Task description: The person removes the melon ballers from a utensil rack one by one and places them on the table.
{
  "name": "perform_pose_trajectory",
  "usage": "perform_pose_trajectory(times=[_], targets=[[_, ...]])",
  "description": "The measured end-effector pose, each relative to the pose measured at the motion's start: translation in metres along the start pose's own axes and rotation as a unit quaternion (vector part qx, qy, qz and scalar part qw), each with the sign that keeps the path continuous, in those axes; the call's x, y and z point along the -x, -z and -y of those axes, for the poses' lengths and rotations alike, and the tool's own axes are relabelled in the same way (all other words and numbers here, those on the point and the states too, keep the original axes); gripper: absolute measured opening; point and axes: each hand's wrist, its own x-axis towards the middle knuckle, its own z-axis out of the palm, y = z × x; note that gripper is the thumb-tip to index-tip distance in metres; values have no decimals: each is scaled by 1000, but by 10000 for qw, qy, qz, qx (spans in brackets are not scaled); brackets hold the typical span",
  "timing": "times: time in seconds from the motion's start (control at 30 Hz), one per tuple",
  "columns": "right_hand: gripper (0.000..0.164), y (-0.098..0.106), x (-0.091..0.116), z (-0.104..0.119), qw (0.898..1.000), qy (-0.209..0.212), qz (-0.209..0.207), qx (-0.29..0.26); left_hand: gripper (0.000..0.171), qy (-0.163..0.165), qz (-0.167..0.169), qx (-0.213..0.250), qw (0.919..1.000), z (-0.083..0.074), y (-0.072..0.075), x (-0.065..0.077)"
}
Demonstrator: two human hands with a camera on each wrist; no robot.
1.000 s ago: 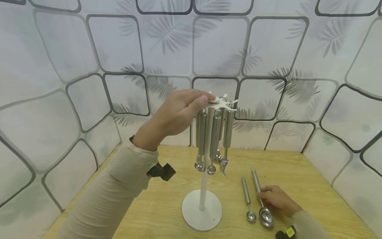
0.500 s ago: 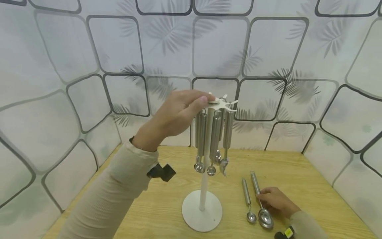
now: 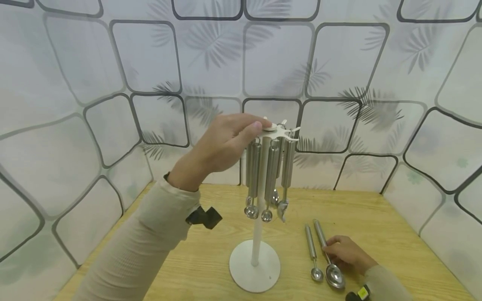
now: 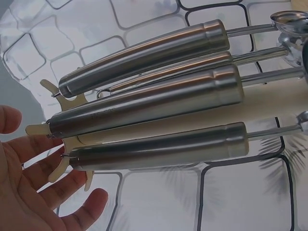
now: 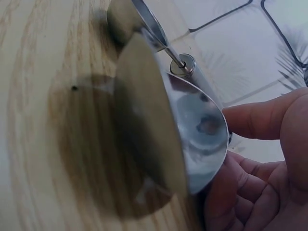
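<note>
My left hand [image 3: 229,140] rests on the top of a white rack [image 3: 255,265], its fingers lying over the round knob. Seen from the left wrist, the left fingers [image 4: 89,209] are spread and loosely bent behind the rack's hooks. Several steel scoops [image 4: 149,103] hang from these hooks, handles up and bowls down. At the lower right, my right hand [image 3: 350,253] pinches a large oval scoop [image 3: 334,276] by its handle, low on the table. A smaller round scoop [image 3: 316,274] lies just left of it, roughly parallel. In the right wrist view the oval bowl [image 5: 202,125] partly hides the thumb-and-finger grip.
The wooden table [image 3: 188,263] reaches back to a patterned cloth wall [image 3: 278,58], which also closes in both sides. The rack's round base stands left of the two lying scoops. Hanging bowls [image 3: 266,215] dangle well above the base.
My right hand and the large scoop have shifted slightly toward me and to the left. The hanging scoops have swung or turned a little. My left hand has stayed on the rack's top.
</note>
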Motion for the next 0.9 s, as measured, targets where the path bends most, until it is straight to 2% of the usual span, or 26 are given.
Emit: perform_pose_trajectory(times=[0.27, 0.47, 0.9], targets=[[34, -1, 0, 0, 9999, -131, 20, 3, 35, -28, -18, -35, 10000, 0, 0, 0], [37, 0, 2, -2, 9999, 110, 91, 44, 36, -1, 16, -41, 10000, -1, 0, 0], [39, 17, 9, 0, 9972, 281, 351, -603, 38, 37, 90, -162, 9998, -2, 1, 0]])
